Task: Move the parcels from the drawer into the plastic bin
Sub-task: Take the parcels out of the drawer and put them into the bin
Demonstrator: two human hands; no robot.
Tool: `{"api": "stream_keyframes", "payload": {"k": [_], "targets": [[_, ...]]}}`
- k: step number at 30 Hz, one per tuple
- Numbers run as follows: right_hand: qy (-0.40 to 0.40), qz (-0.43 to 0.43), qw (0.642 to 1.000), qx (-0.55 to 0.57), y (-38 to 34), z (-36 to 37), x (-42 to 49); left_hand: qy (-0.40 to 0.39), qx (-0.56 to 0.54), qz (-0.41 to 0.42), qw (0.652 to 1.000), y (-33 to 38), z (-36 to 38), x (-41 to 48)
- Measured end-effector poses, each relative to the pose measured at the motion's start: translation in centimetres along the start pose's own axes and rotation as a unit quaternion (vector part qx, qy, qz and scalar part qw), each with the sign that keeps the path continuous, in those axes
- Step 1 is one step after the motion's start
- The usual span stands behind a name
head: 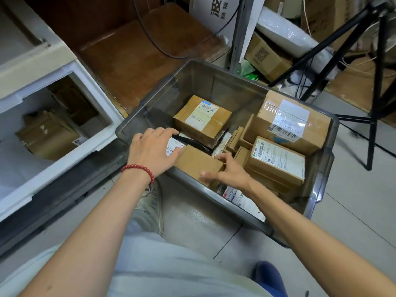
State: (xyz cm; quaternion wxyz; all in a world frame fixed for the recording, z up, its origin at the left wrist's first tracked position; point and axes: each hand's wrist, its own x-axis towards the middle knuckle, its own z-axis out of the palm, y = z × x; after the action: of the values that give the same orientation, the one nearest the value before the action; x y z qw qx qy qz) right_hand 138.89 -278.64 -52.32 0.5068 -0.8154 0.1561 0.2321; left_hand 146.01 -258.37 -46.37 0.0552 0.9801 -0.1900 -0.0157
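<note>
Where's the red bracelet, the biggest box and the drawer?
red bracelet [141, 167]: head view, beads on the left wrist.
biggest box [289, 123]: head view, its taped white label.
drawer [53, 174]: head view, its white front wall.

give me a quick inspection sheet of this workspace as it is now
surface: grey tiled floor
job's things: plastic bin holds several labelled boxes; plain box at its near-left corner; parcels left in the drawer
clutter: cartons and bubble wrap roll behind bin
grippers: right hand grips plain box; left hand touches its left end
cables: black cable loops over brown board
surroundings: tripod right of bin
</note>
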Motion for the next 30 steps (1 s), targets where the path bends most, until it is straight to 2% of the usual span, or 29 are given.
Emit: {"api": "stream_keyframes", "payload": {"k": [5, 9, 11, 16, 18, 24, 30], "targets": [[0.033, 0.009, 0.989, -0.142, 0.1, 1.1, 1.6, -0.002, -0.001, -0.003, 1.0, -0.5, 0.1, -0.1], [0.008, 0.033, 0.986, -0.165, -0.4, 0.9, 2.3, -0.004, 0.002, -0.011, 1.0, -0.7, 0.0, -0.1], [0.021, 0.005, 0.984, -0.176, -0.8, 0.5, 2.3, -0.008, 0.01, -0.015, 1.0, -1.0, 0.2, -0.3], [0.125, -0.083, 0.977, -0.153, -2.2, -0.6, 1.6, -0.014, 0.043, -0.044, 0.998, -1.7, 0.6, -0.8], [0.135, -0.099, 0.973, -0.157, -2.9, -1.1, 1.4, -0.002, 0.043, -0.052, 0.998, -2.0, 0.5, -1.0], [0.134, -0.147, 0.966, -0.163, -6.0, -0.7, 1.2, 0.055, 0.013, -0.101, 0.993, -3.1, -0.6, -2.5], [0.07, -0.207, 0.95, -0.223, -9.7, 3.7, 0.4, 0.022, -0.001, -0.167, 0.986, -5.3, -0.9, -6.3]]}}
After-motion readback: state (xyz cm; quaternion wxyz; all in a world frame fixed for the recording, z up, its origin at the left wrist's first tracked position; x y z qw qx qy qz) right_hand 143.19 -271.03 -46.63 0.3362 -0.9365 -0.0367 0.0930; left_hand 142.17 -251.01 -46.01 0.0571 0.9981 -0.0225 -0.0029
